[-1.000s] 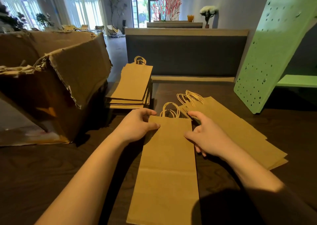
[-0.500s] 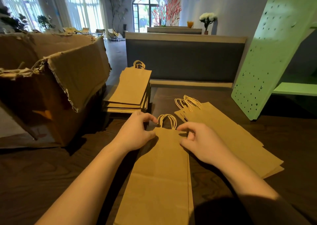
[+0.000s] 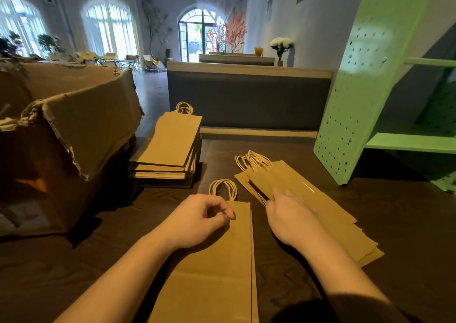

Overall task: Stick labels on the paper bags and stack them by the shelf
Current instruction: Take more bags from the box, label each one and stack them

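Moved since half a second ago: my right hand [image 3: 288,220] has left the bag's top edge and gone right, to the near edge of the pile [image 3: 320,206].
- Right hand: blurred; spread or pinching, I cannot tell.
- Left hand [image 3: 199,220]: fingers curled, thumb tip against forefinger, over the bag's top left corner; whether it pinches anything, I cannot tell.
- Bag [image 3: 222,268]: brown paper, flat on the desk [image 3: 74,268] before me, handles [image 3: 223,187] pointing away.
- Pile: brown bags, fanned, just right of the bag, near the foot of the shelf [image 3: 365,95]. Thin shiny streak [image 3: 307,187] on the top one; nature unclear.
- Stack [image 3: 172,145]: squared bags, behind the bag, beside the carton [image 3: 81,130].
- Carton: torn, far left.
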`<state>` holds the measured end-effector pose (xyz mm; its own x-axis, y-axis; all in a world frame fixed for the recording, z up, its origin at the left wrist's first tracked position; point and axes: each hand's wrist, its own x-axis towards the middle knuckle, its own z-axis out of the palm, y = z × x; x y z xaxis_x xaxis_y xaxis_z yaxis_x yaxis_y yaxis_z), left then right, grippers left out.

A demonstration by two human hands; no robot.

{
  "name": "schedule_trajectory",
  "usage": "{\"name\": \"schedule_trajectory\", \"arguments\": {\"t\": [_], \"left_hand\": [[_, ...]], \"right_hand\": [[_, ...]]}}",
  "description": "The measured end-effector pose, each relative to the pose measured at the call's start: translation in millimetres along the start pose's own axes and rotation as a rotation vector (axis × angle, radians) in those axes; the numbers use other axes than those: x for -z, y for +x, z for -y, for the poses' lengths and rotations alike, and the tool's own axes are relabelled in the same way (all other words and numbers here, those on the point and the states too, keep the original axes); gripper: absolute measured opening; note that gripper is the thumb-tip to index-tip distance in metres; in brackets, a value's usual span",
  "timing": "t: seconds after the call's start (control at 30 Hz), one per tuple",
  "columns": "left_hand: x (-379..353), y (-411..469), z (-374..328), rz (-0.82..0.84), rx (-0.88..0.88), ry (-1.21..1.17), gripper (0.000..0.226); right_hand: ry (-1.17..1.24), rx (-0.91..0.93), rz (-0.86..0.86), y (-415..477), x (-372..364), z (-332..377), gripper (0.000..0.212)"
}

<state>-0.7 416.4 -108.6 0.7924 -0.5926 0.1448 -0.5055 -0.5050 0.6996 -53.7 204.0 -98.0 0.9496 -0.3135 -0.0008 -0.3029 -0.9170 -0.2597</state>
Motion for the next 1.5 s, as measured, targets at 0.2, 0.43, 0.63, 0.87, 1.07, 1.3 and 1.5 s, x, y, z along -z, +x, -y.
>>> {"name": "schedule_trajectory", "arguments": {"t": [0.2,0.43,0.63,0.87,1.07,1.3,1.5], "left_hand": [[-1,1,-1,0.014,0.016,0.039,0.016],[-3,2,1,-0.009,0.026,0.023,0.018],[-3,5,6,-0.104,0.033,-0.029,0.019],[14,6,-7,-0.235,0.179,-0.669,0.039],[32,7,-2,-0.306,0.268,-1.093,0.035],[36,2,7,-0.248,0.329,-0.698,0.034],[32,4,10,-0.336,0.318,-0.489,0.042]], "right_hand": [[-0.016,0.02,-0.227,-11,24,2,0.017],[0.351,0.319,-0.77,-27,51,6,0.024],[0.892,0.301,-0.702,-37,59,14,0.033],[1.731,-0.112,-0.069,-36,60,22,0.022],[1.513,0.016,0.223,-40,44,31,0.026],[1.088,0.115,0.208,-36,32,36,0.066],[0.895,0.107,0.227,-32,26,32,0.068]]}}
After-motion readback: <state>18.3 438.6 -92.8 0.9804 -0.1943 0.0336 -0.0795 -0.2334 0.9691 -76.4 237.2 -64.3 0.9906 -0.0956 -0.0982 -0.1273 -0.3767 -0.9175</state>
